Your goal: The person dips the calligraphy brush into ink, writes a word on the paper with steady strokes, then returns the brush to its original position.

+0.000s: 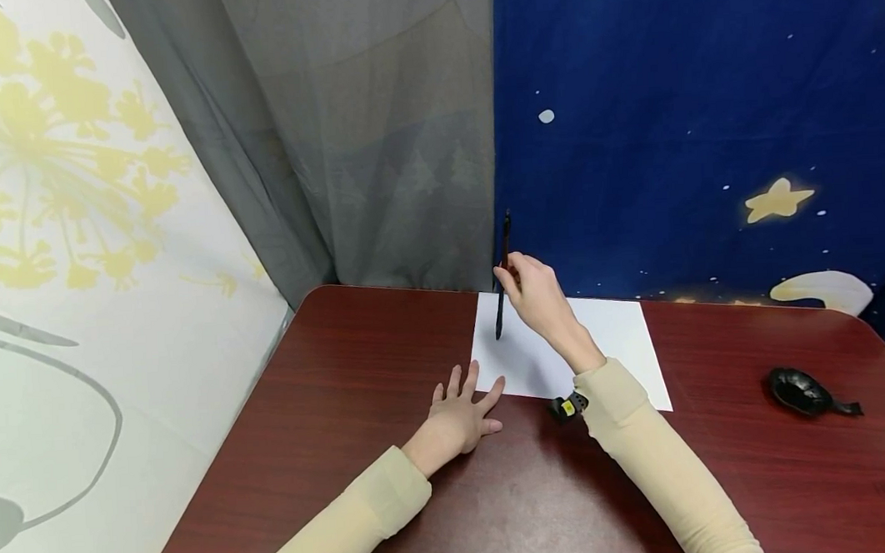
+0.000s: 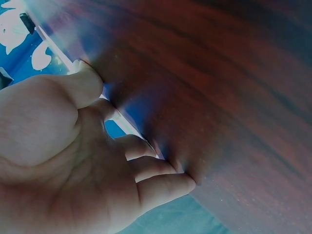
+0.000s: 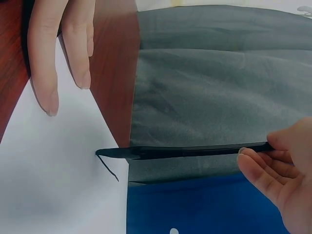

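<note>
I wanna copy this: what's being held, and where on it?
The right hand pinches the dark brush partway up its handle, well above the tip.

Blue curtain at the back, yellow star on it, grey curtain alongside, flower-printed white backdrop far left!

Pale glare on the glossy tabletop

Black brush in the right hand; beneath that hand, white paper with a black stroke; reddish-brown, dark-grained worktop; cream sleeves; right of the hand, black dish; beyond it, blue curtain, yellow star, white dots; far left, white cloth, yellow flowers.
</note>
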The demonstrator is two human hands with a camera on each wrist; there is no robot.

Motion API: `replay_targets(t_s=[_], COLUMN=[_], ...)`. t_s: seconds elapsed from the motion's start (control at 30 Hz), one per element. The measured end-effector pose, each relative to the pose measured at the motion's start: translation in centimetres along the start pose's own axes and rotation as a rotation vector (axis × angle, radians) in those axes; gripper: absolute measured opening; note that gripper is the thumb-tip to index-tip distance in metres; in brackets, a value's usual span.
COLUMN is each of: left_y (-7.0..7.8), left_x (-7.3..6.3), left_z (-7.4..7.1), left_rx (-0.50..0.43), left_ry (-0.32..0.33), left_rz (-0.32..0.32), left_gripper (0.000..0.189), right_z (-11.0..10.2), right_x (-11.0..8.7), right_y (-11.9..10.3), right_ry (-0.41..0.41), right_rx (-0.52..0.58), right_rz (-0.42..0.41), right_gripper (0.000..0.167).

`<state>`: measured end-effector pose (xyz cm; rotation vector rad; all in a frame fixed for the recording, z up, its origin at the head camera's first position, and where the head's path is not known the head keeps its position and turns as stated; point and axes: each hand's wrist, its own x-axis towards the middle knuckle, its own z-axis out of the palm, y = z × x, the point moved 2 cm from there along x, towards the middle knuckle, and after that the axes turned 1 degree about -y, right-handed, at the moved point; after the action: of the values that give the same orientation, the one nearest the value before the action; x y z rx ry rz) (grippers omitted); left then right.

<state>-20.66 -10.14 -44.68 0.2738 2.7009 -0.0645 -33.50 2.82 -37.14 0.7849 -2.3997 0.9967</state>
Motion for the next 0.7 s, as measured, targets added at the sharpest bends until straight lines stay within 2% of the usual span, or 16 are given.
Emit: replay_targets(t_s=[0.37,0.7], left_y=[0.0,0.0], left_x=[0.0,0.1], left_z=[0.0,0.1], left_rx=[0.005,0.003], left_ry=[0.003,0.001], left_rz=[-0.002,0.000], left_gripper=[0.063,0.063], right_z=[-0.1,-1.0], right_x=[-0.1,0.0], right_y=[-0.3,-0.7], right_ry=[-0.020,0.008], right_rx=[-0.003,0.008], right_rz=[0.018,0.014], right_gripper=[0.021,0.021])
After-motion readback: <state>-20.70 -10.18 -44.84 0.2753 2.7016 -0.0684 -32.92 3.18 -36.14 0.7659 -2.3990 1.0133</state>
